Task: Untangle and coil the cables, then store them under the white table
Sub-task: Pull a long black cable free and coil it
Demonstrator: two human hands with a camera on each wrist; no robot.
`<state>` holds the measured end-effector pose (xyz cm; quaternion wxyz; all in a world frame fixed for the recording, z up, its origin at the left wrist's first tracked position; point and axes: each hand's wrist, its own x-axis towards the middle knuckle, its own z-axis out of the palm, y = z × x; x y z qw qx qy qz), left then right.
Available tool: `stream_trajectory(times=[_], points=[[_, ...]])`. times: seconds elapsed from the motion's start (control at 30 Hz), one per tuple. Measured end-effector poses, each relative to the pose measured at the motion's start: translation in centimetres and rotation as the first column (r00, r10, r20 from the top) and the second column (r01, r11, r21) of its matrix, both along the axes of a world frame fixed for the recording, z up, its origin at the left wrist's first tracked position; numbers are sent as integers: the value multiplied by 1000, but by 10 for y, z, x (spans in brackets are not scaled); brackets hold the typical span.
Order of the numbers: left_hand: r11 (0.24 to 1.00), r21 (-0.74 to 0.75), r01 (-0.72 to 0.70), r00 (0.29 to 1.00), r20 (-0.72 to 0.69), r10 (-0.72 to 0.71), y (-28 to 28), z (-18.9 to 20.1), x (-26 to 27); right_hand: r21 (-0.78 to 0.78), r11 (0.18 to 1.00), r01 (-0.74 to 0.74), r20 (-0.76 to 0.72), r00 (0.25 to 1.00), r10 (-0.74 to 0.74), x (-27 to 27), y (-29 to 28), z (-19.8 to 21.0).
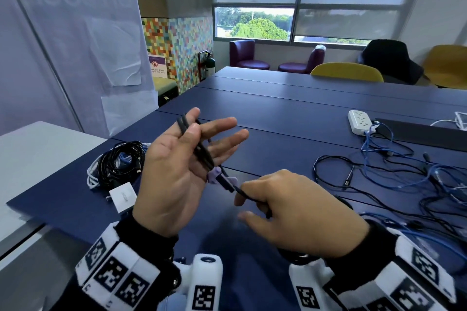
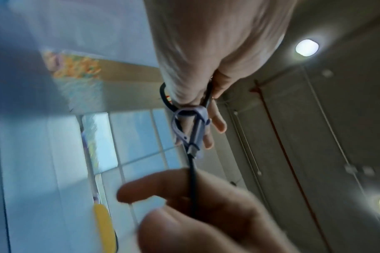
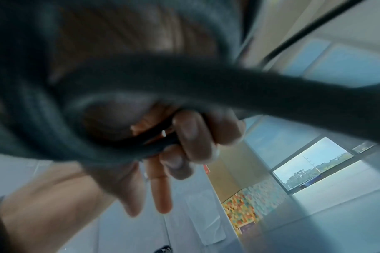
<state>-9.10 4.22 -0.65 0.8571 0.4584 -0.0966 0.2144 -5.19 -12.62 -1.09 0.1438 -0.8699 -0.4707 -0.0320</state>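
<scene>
Head view. Your left hand (image 1: 177,171) is raised palm-up over the blue tabletop (image 1: 290,113). Its thumb pins a folded black cable (image 1: 199,149) across the palm while the other fingers (image 1: 227,124) lie straight and spread. A small purple clip (image 1: 214,175) sits round the strands at the heel of that hand. Your right hand (image 1: 298,209) pinches the tail of the same cable just past the clip, its fingers curled round it. Judgement: the left acts as a form that keeps the loops flat, and the right draws the tail taut so the clip can cinch.

A coiled bundle of cables (image 1: 118,164) lies at the tabletop's left end, with a white charger block (image 1: 123,197) beside it. Loose black and blue cables (image 1: 409,179) sprawl on the right, near a white power strip (image 1: 358,121). The white table (image 1: 38,156) abuts the blue one on the left; nothing is visibly stored under it.

Left wrist view. The clip (image 2: 191,123) wraps the cable loop below your palm. The tail (image 2: 192,179) runs straight down into the right hand's fingers (image 2: 162,186).

Right wrist view. Badly blurred. Thick black loops (image 3: 206,82) fill the frame, and curled fingers (image 3: 193,137) grip one strand.

Room: wide windows, purple and yellow chairs, a multicoloured tiled wall.
</scene>
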Motion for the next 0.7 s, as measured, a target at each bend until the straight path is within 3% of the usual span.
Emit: stream_trajectory(times=[0.07, 0.13, 0.27, 0.33, 0.43, 0.5, 0.6, 0.7], points=[[982, 178, -62, 998, 10, 61, 0, -4, 0, -51, 999, 16, 3, 1000, -16, -7, -2, 9], [904, 406, -136, 991, 53, 125, 0, -9, -1, -99, 995, 25, -55, 998, -31, -11, -4, 16], [561, 809, -173, 976, 65, 207, -2, -17, -2, -153, 988, 15, -117, 993, -34, -9, -10, 24], [409, 904, -121, 975, 31, 220, -2, -18, -1, -119, 992, 37, -132, 990, -53, -6, -14, 26], [269, 963, -19, 973, -44, 226, 0, -18, -3, -31, 998, 60, -166, 984, -65, 1, -21, 30], [231, 972, 39, 972, -90, 218, 1, -19, -4, 44, 998, 54, -187, 981, -45, 5, -25, 34], [278, 955, 105, 963, -167, 210, -1, -21, -5, 157, 987, 24, -193, 981, 7, 13, -29, 36], [278, 955, 106, 970, -161, 183, -3, -23, -8, 258, 965, 41, -162, 987, 2, 24, -34, 32]])
